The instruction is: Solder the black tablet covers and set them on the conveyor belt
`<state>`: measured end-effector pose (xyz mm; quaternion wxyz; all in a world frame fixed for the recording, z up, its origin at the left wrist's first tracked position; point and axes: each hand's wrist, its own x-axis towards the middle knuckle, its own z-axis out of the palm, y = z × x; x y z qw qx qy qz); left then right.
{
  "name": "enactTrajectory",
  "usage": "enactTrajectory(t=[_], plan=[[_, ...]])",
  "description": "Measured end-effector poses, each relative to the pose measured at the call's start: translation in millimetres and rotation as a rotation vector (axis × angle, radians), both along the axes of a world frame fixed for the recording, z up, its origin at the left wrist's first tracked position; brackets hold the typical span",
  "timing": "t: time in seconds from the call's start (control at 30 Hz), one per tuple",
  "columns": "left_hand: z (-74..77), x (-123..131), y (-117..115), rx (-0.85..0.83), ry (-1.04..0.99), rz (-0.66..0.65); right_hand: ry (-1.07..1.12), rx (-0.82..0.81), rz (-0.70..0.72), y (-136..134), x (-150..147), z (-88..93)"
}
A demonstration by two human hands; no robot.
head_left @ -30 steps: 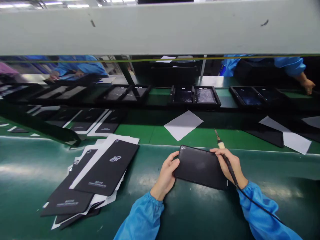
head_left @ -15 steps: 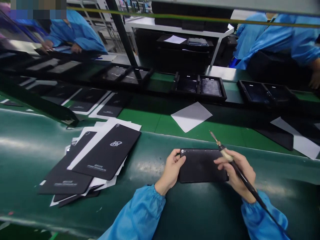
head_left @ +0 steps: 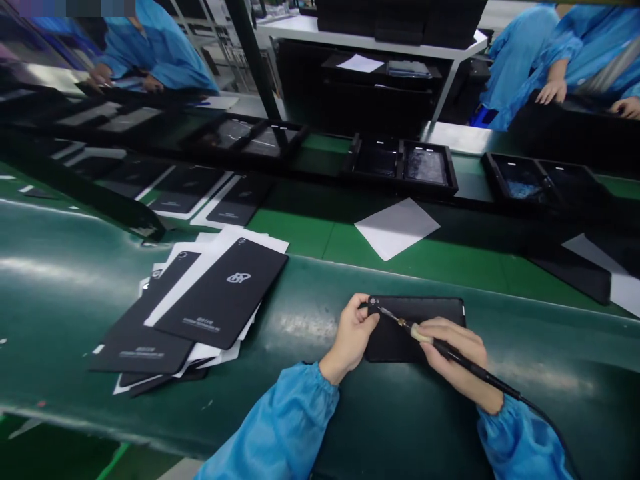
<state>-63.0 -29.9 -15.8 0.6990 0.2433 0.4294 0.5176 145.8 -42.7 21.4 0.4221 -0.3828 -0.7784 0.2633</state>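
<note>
A black tablet back cover (head_left: 400,333) lies flat on the green bench in front of me. My left hand (head_left: 353,332) grips its left end, thumb on top near the small camera opening. In my right hand (head_left: 455,350) is a soldering iron (head_left: 413,331), held like a pen by its pale grip. The iron's thin metal tip points at the cover's upper left corner, close to my left thumb; whether it touches I cannot tell. Its black cord trails off over my right sleeve.
To the left, a pile of black covers (head_left: 220,293) is interleaved with white sheets. Beyond the bench edge, a white sheet (head_left: 397,229) lies on the green belt. Black trays (head_left: 403,167) with screens stand on a raised rail. A slanting post (head_left: 115,207) crosses the left; co-workers in blue sit beyond.
My right hand has swung left and down, bringing the soldering iron's tip from above the cover's far edge to its upper left corner. My left hand keeps its hold. The view has shifted slightly.
</note>
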Motion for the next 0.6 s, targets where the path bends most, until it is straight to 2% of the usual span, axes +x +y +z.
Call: enactTrajectory(t=[0.23, 0.47, 0.6], plan=[[-2.5, 0.0, -0.1, 0.005, -0.004, 0.005, -0.024, -0.014, 0.052, 4.6, -2.6, -2.7], [-1.6, 0.0, -0.1, 0.005, 0.0, 0.011, 0.029, -0.031, 0.011, 8.1, -5.6, 4.0], [-0.6, -0.6, -0.2, -0.002, 0.003, 0.001, 0.04, -0.056, -0.018, 9.1, -6.1, 1.9]])
